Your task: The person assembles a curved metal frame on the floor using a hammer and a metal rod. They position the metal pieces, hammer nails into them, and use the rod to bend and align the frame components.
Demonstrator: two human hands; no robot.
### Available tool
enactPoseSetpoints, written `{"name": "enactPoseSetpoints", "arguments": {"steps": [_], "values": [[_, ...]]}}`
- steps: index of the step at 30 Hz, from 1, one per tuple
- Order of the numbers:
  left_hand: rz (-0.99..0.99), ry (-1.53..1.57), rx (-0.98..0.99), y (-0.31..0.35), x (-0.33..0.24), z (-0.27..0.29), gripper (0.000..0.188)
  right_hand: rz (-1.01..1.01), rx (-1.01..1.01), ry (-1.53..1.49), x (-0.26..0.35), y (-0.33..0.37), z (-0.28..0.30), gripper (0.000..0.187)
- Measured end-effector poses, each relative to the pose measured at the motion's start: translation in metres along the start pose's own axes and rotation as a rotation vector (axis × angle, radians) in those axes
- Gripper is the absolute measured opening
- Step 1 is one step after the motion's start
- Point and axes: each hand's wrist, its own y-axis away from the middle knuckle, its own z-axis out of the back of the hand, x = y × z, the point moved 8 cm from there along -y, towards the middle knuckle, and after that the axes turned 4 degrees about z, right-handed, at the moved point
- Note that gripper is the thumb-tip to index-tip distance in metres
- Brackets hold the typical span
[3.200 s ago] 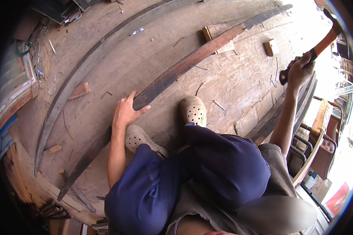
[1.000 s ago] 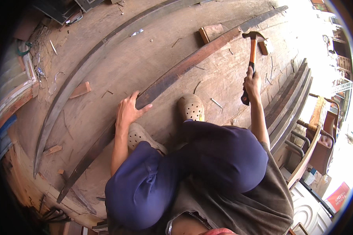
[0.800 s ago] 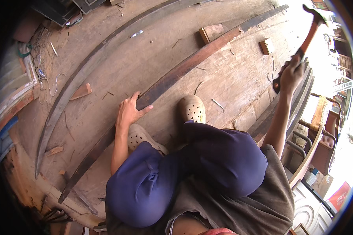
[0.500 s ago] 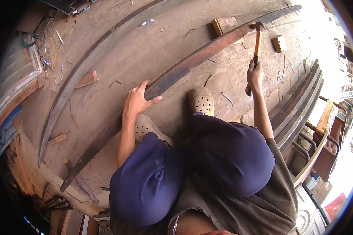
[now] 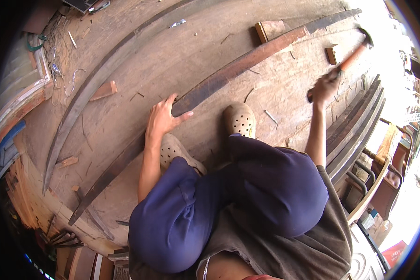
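A long, dark reddish-brown wooden beam [image 5: 247,61] lies slantwise across the floor, from the lower left to the upper right. Around its middle my left hand [image 5: 163,116] is closed, fingers over the far edge and thumb along the near side. My right hand [image 5: 325,89] grips a claw hammer [image 5: 353,58] with an orange and black handle. The hammer's head is raised off to the right, apart from the beam, and slightly blurred. A small wooden block [image 5: 331,55] sits just left of the hammer handle.
Another long curved timber [image 5: 77,105] lies to the left. Several dark beams [image 5: 359,119] are stacked at right, near a chair frame [image 5: 382,186]. A larger block [image 5: 269,31] touches the beam's far side. A loose nail [image 5: 270,116] lies near my right shoe [image 5: 240,120].
My right hand and the hammer have swung to the right, and the hammer's head has left the beam. My left hand keeps its hold on the beam.
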Motion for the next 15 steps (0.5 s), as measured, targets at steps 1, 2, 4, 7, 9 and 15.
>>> {"name": "enactPoseSetpoints", "arguments": {"steps": [1,2,4,7,9,15], "values": [[0.020,-0.014,0.024,0.001,0.004,-0.006,0.097,-0.166,0.322,0.113,-0.032,0.029,-0.048,0.041],[0.004,-0.029,-0.003,0.003,0.001,-0.005,0.094,-0.259,0.424,0.133,-0.039,0.049,-0.069,0.039],[-0.014,-0.057,-0.070,0.001,0.001,-0.008,0.090,-0.274,0.356,0.050,-0.067,0.060,-0.068,0.043],[-0.008,-0.066,-0.073,0.004,0.011,0.001,0.086,-0.475,0.372,-0.255,-0.020,0.105,-0.044,0.043],[-0.110,-0.040,-0.199,0.007,0.007,0.017,0.086,-0.506,0.336,-0.433,0.003,0.117,-0.038,0.042],[-0.303,0.378,-0.622,0.130,-0.005,0.079,0.065,-0.479,0.154,-0.603,0.034,0.143,-0.009,0.037]]}}
